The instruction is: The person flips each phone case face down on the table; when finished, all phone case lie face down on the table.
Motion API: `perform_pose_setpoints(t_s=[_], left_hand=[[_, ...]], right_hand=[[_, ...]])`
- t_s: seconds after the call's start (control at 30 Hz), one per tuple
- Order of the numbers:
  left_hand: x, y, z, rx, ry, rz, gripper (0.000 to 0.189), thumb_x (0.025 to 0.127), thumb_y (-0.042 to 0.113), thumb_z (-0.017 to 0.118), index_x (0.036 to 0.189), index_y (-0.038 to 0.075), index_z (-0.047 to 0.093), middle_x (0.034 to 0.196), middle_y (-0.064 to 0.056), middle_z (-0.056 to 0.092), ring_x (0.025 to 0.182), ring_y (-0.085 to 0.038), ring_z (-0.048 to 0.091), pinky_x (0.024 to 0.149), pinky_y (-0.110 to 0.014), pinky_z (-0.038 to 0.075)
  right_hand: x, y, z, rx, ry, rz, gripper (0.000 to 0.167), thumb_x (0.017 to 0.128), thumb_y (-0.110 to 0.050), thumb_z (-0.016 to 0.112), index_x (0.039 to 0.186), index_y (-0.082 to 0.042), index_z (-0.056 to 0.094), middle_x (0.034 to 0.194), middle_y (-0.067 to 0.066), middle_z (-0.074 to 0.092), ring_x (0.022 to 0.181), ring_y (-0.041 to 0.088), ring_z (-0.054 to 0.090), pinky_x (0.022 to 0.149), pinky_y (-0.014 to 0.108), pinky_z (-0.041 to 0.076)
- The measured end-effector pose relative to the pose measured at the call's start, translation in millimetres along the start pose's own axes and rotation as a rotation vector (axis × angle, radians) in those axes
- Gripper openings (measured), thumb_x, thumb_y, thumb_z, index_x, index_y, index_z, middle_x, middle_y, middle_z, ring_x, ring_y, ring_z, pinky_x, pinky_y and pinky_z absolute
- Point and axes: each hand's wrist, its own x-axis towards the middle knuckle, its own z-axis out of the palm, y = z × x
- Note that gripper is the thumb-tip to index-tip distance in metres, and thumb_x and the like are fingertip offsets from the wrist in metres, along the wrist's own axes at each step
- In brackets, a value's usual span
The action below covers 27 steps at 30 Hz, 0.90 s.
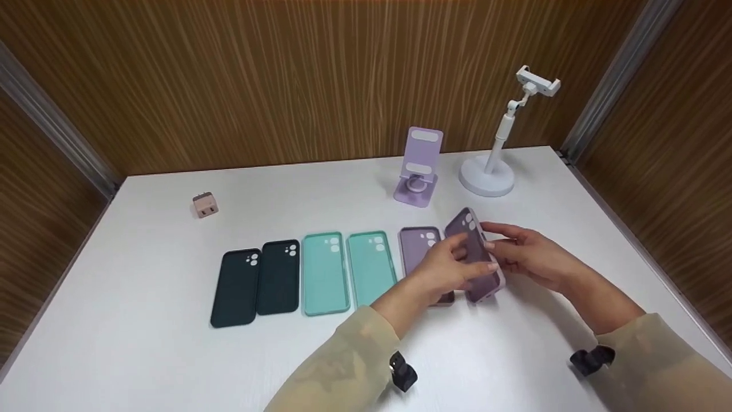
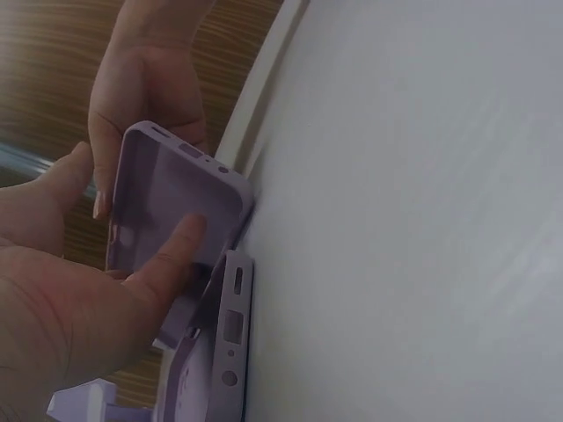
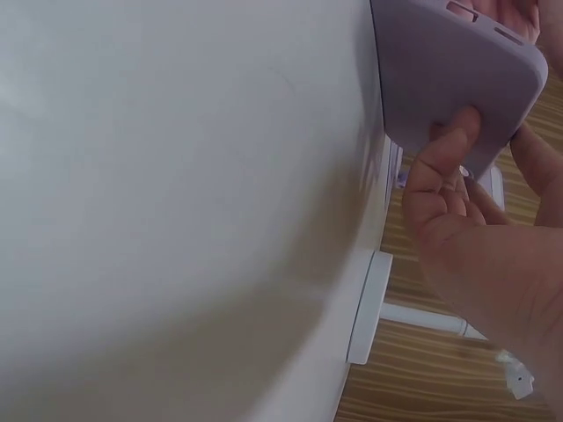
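Observation:
A purple phone case (image 1: 477, 260) stands tilted on its edge at the right end of a row of cases, its hollow side facing left. My right hand (image 1: 529, 254) holds it by the right edge, thumb at the rim; in the right wrist view its curled fingers (image 3: 440, 171) press the back. From the left, my left hand (image 1: 437, 269) reaches over the hollow side, and in the left wrist view a straight finger (image 2: 171, 255) lies against the inside. A second purple case (image 1: 414, 249) lies flat beside it, partly under my left hand.
Two mint-green cases (image 1: 325, 274) and two black cases (image 1: 235, 289) lie in the row to the left. Behind stand a purple phone stand (image 1: 422, 151) and a white phone holder (image 1: 486, 177). A pink charger plug (image 1: 206, 205) sits back left. Wooden panels (image 1: 286, 80) border the white table.

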Motion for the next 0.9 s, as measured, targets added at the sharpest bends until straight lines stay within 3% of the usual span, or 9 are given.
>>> perform_pose_setpoints(t_s=[0.3,0.5,0.73,0.9], left_hand=[[-1.0,-5.8,0.8,-0.03,0.026,0.034,0.082,0.088,0.001,0.086,0.159,0.01,0.047,0.148,-0.021,0.059,0.117,-0.033,0.069,0.087,-0.051,0.062],[-2.2,-5.2,0.3,-0.054,0.023,0.059,0.085,0.086,-0.005,0.084,0.16,0.011,0.045,0.147,-0.021,0.06,0.118,-0.031,0.069,0.086,-0.052,0.062],[-2.4,-3.1,-1.6,-0.139,0.022,0.071,0.09,0.084,-0.013,0.074,0.163,0.016,0.042,0.15,-0.019,0.059,0.116,-0.032,0.071,0.089,-0.059,0.06],[-3.5,-2.0,-0.3,-0.157,0.037,0.067,0.092,0.083,-0.014,0.071,0.163,0.019,0.043,0.151,-0.019,0.058,0.116,-0.033,0.07,0.087,-0.06,0.06]], right_hand=[[1.7,4,4,0.051,-0.054,-0.005,0.071,0.112,-0.023,0.056,0.166,0.006,0.019,0.128,0.01,0.072,0.11,0.016,0.071,0.097,0.031,0.056],[3.6,7,5,0.103,-0.056,0.0,0.067,0.113,-0.028,0.053,0.165,0.005,0.025,0.126,0.005,0.072,0.112,0.019,0.072,0.096,0.031,0.056],[9.0,12,7,0.087,-0.139,0.0,0.068,0.114,-0.023,0.052,0.165,0.007,0.019,0.132,0.008,0.072,0.117,0.024,0.072,0.095,0.036,0.059],[7.2,11,9,0.058,-0.116,0.026,0.07,0.112,-0.022,0.056,0.165,0.008,0.02,0.131,0.006,0.072,0.114,0.022,0.072,0.094,0.034,0.059]])
